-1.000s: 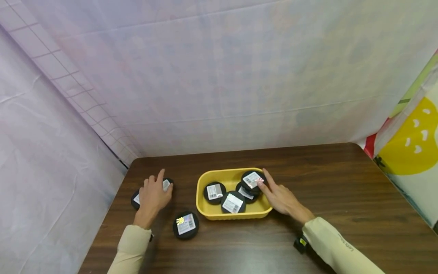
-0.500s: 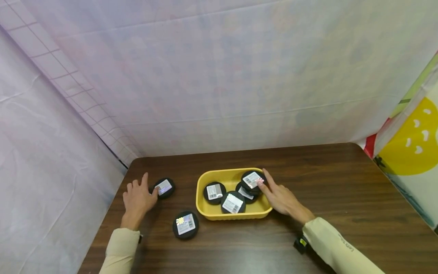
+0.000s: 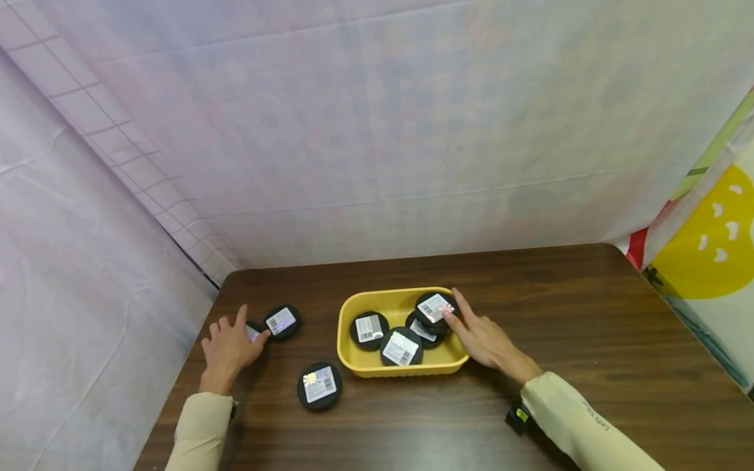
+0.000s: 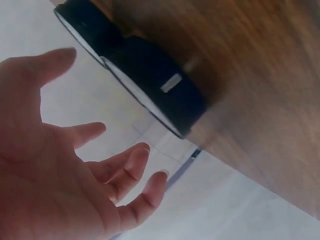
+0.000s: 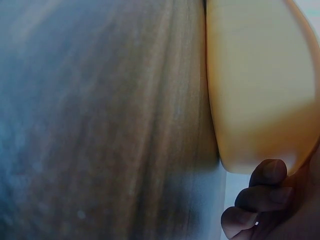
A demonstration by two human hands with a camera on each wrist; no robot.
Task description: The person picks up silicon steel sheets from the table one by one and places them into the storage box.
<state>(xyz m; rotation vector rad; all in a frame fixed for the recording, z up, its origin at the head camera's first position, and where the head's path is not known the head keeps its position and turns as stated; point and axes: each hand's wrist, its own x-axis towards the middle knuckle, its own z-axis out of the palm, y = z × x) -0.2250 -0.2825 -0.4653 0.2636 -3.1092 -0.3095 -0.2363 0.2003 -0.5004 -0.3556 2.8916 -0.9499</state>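
Observation:
In the head view, my left hand [image 3: 226,350] hovers with spread fingers over a flat black round disc with a white label [image 3: 252,332], partly hidden beneath it. A second labelled disc [image 3: 281,322] lies just right of my thumb. The left wrist view has the loosely bent fingers [image 4: 135,170] apart from the two thick black discs [image 4: 160,85]. My right hand [image 3: 485,340] holds the right end of a yellow basket [image 3: 406,371], its thumb over the rim by the top disc [image 3: 434,307]. Curled fingers [image 5: 265,197] show at the basket's outer end in the right wrist view.
Another labelled disc [image 3: 319,386] lies on the brown wooden table [image 3: 559,301], left of the basket's front. Inside the basket are several discs, some stacked at its right end. A pale curtain [image 3: 412,131] hangs behind the table.
My left hand has moved left and slightly toward me, off the disc now to its right and over the other one. The right hand and basket have stayed put.

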